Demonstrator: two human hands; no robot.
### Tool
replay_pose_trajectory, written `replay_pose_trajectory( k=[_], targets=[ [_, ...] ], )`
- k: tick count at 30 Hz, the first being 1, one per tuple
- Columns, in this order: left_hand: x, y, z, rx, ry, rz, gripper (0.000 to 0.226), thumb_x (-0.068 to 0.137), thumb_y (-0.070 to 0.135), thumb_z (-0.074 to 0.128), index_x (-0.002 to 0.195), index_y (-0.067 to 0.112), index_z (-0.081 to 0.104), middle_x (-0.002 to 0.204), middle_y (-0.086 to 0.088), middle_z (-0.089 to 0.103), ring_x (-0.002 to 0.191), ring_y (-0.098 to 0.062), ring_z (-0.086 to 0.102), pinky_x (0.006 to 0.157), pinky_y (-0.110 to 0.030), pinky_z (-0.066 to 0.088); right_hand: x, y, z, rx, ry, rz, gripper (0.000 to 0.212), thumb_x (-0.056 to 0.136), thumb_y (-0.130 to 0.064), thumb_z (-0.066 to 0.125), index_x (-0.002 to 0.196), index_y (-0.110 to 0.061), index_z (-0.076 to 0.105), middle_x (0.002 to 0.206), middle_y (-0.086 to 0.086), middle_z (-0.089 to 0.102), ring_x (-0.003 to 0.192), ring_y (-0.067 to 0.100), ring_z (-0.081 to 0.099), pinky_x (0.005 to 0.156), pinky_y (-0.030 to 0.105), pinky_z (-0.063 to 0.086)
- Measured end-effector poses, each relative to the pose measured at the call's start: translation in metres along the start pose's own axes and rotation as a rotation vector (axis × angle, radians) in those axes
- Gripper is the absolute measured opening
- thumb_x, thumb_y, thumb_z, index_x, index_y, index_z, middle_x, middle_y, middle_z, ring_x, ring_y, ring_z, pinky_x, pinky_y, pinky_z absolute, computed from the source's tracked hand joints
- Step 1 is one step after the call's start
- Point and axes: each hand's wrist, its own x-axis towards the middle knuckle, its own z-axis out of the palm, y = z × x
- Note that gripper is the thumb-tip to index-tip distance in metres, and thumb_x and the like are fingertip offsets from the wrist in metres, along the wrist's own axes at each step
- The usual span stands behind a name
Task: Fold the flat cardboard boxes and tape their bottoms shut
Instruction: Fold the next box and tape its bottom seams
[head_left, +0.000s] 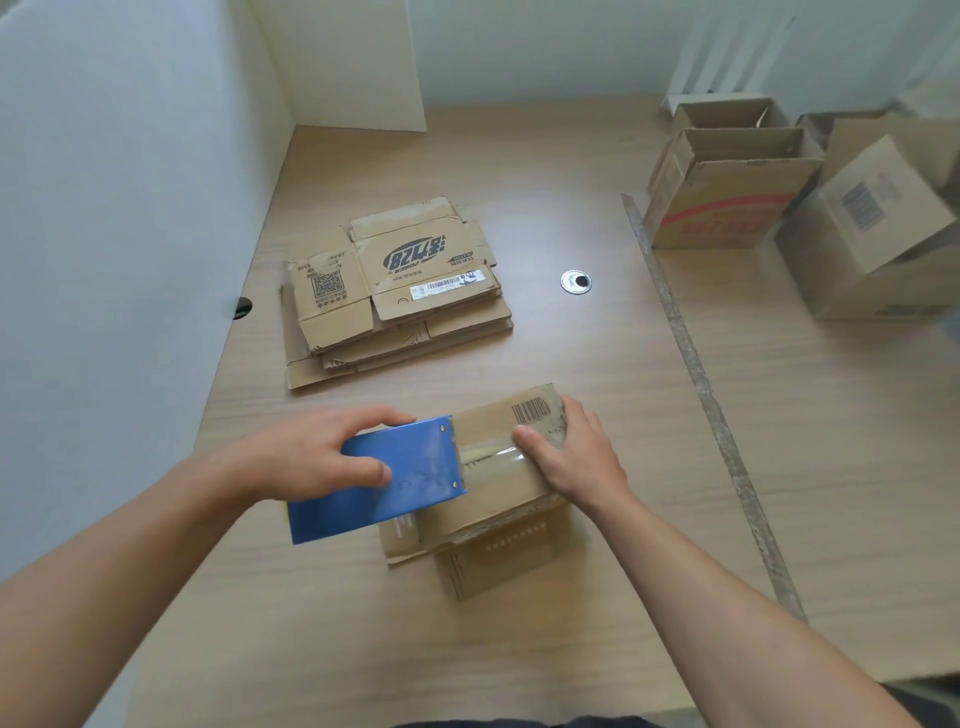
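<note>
- Head view, looking down at a pale wood tabletop (571, 639), with two bare forearms reaching in from the bottom edge
- A small cardboard box (498, 504) stands near the middle of the tabletop, close to the person, with its closed flaps facing up and a barcode printed at its far corner
- The left hand (327, 457) grips a blue tape dispenser (400, 483), with the thumb lying on its upper face and the fingers curled over its far side; the dispenser's front edge rests on top of the box
- A strip of clear tape (491, 457) runs along the seam between the flaps, from the dispenser to the right hand
- The right hand (576, 462) holds the right end of the box, fingers curled over its edge and thumb lying on the tape
- A stack of flat cardboard boxes (400, 301) lies further back and to the left, well apart from the small box, with dark printing and a white label on the top sheet
- Several folded boxes (727, 197) stand open at the far right
- A round metal grommet (575, 282) sits in the tabletop between the stack and those boxes
</note>
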Motion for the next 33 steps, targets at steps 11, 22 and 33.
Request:
replay_pose_trajectory(
  k=[11, 22, 33],
  targets=[
    [-0.009, -0.037, -0.017, -0.049, -0.113, 0.013, 0.052, 0.07, 0.052, 0.058, 0.12, 0.064, 0.049, 0.11, 0.025, 0.066, 0.097, -0.003, 0.064, 0.092, -0.036, 0.05, 0.0, 0.003, 0.0, -0.043, 0.025, -0.025, 0.067, 0.083, -0.065, 0.063, 0.138, -0.031, 0.045, 0.127, -0.001, 0.055, 0.118, 0.02, 0.053, 0.099, 0.044, 0.046],
    [-0.031, -0.093, -0.022, -0.155, -0.176, -0.061, 0.052, 0.072, 0.047, 0.063, 0.122, 0.056, 0.054, 0.114, 0.016, 0.07, 0.103, -0.011, 0.067, 0.1, -0.045, 0.048, 0.0, 0.002, 0.001, -0.054, 0.04, -0.051, 0.071, 0.078, -0.073, 0.055, 0.134, -0.03, 0.049, 0.124, -0.005, 0.057, 0.114, 0.015, 0.053, 0.098, 0.041, 0.045],
    [0.002, -0.096, 0.004, -0.089, -0.15, -0.147, 0.045, 0.069, 0.05, 0.062, 0.113, 0.051, 0.057, 0.109, 0.016, 0.066, 0.099, -0.008, 0.062, 0.083, -0.029, 0.046, 0.001, 0.001, 0.0, -0.083, 0.029, -0.046, 0.06, 0.088, -0.058, 0.063, 0.135, -0.025, 0.049, 0.124, -0.002, 0.057, 0.114, 0.018, 0.053, 0.092, 0.032, 0.041]
  ],
)
